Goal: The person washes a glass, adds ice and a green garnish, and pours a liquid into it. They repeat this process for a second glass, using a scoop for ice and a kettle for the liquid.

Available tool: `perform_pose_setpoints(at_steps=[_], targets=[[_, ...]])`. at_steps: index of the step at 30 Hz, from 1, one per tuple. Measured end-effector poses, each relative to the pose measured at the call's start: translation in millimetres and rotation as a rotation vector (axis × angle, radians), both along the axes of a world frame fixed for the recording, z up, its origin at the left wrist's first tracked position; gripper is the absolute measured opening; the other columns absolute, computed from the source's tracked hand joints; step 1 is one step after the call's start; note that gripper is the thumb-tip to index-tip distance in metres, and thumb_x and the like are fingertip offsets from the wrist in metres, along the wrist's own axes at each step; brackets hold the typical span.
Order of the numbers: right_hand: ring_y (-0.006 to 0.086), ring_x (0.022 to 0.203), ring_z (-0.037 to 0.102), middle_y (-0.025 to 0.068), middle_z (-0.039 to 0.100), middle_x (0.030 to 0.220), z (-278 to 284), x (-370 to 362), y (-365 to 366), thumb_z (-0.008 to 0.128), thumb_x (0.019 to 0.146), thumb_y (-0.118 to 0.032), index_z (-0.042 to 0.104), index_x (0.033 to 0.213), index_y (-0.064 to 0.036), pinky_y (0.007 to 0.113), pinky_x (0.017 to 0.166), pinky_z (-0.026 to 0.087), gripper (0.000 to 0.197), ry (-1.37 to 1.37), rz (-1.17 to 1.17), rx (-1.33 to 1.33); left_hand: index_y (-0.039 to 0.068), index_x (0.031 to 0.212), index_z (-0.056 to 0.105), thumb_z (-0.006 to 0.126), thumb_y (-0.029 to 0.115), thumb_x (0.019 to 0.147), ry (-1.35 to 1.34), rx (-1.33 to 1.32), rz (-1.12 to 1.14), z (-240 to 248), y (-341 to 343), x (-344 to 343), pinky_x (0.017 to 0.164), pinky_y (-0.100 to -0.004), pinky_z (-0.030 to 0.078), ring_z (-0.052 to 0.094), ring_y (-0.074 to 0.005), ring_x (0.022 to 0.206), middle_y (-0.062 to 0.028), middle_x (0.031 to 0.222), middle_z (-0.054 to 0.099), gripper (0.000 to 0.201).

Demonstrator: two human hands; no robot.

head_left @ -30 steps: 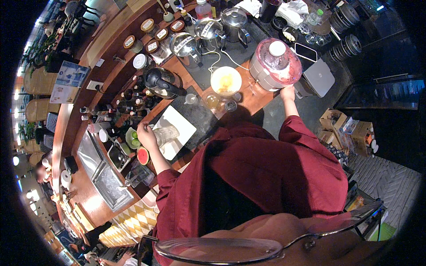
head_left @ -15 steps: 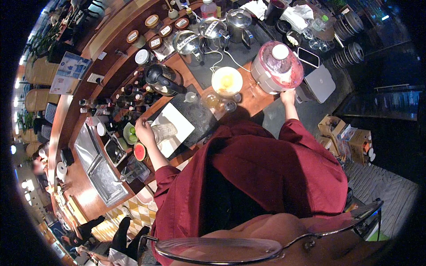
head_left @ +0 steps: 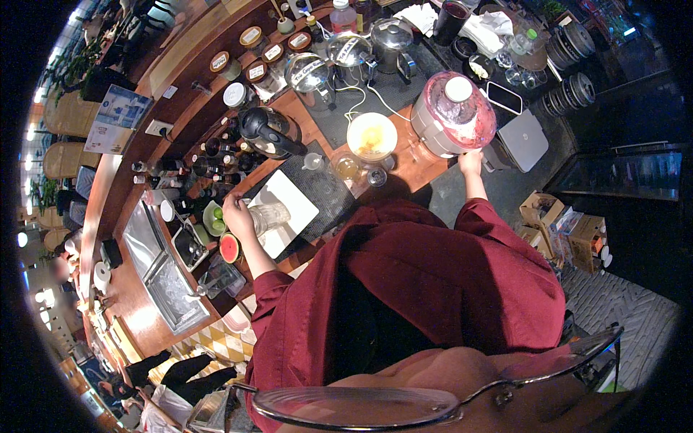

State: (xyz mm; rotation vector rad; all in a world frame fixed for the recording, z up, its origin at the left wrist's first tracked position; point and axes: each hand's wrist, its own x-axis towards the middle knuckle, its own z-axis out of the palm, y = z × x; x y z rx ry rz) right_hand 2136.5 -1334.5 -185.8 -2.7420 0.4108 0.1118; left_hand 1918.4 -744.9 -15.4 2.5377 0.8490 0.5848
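My right hand touches the lower near side of a juicer with a clear round lid, red residue inside and a white cap on top. Its fingertips are hidden against the machine. My left hand is at the left edge of a white cutting board, right beside a ribbed clear glass. The fingers bend downward, and I cannot tell whether they grip anything. Close to that hand are a bowl of green limes and a cut watermelon. A white bowl with yellowish contents stands left of the juicer.
A black kettle, several bottles and labelled jars line the counter's far left side. Glass pots stand behind the bowl. At right are a phone and a silver laptop-like slab. A metal sink lies left.
The view has shifted very slightly. Both hands keep their places, one at the juicer and one beside the glass. A person at the lower left has changed posture.
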Motion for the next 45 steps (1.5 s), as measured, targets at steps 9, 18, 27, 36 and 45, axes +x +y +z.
perform_pose_setpoints(at_steps=[9, 18, 27, 36, 45], targets=[[0.0429, 0.114, 0.041, 0.0230, 0.043, 0.127, 16, -5, 11, 0.054, 0.080, -0.017, 0.042, 0.125, -0.0035, 0.045, 0.098, 0.036, 0.048, -0.036, -0.153, 0.148, 0.002, 0.090, 0.061, 0.053, 0.001, 0.075, 0.051, 0.023, -0.037, -4, 6, -1, 0.078, -0.0397, 0.045, 0.058, -0.0333, 0.090, -0.0152, 0.092, 0.062, 0.016], [0.0433, 0.113, 0.044, 0.0262, 0.041, 0.126, 25, -5, 14, 0.060, 0.079, -0.021, 0.024, 0.133, -0.0058, 0.046, 0.097, 0.039, 0.067, 0.020, -0.165, 0.197, 0.004, 0.116, 0.055, 0.050, 0.028, 0.085, 0.418, 0.036, -0.049, -18, 29, -4, 0.090, -0.0429, 0.041, 0.051, -0.0367, 0.107, -0.0188, 0.120, 0.053, 0.039], [0.0447, 0.109, 0.050, 0.0330, 0.038, 0.125, 24, -4, 10, 0.063, 0.080, -0.031, 0.020, 0.134, -0.0075, 0.047, 0.093, 0.042, 0.073, 0.067, -0.148, 0.186, -0.001, 0.114, 0.052, 0.062, 0.027, 0.081, 0.220, -0.653, 0.004, -33, 59, 1, 0.089, -0.0316, 0.040, 0.056, -0.0236, 0.100, -0.0136, 0.108, 0.060, 0.045], [0.0434, 0.108, 0.048, 0.0299, 0.043, 0.121, -7, -1, -4, 0.060, 0.080, -0.026, 0.028, 0.131, -0.0050, 0.046, 0.093, 0.041, 0.064, 0.048, -0.052, 0.064, -0.003, 0.105, 0.058, 0.060, 0.022, 0.076, 0.348, -0.998, 0.259, -44, 85, 6, 0.072, -0.0344, 0.047, 0.059, -0.0213, 0.081, -0.0129, 0.097, 0.062, 0.039], [0.0378, 0.104, 0.052, 0.0229, 0.056, 0.111, 24, -8, 4, 0.065, 0.067, -0.009, 0.064, 0.099, -0.0003, 0.045, 0.093, 0.040, 0.033, -0.267, 0.198, 0.051, 0.004, 0.093, 0.066, 0.049, 0.031, 0.078, 0.578, -0.665, -0.012, -130, 138, 2, 0.082, -0.0359, 0.044, 0.059, -0.0238, 0.090, -0.0134, 0.096, 0.066, 0.035]])
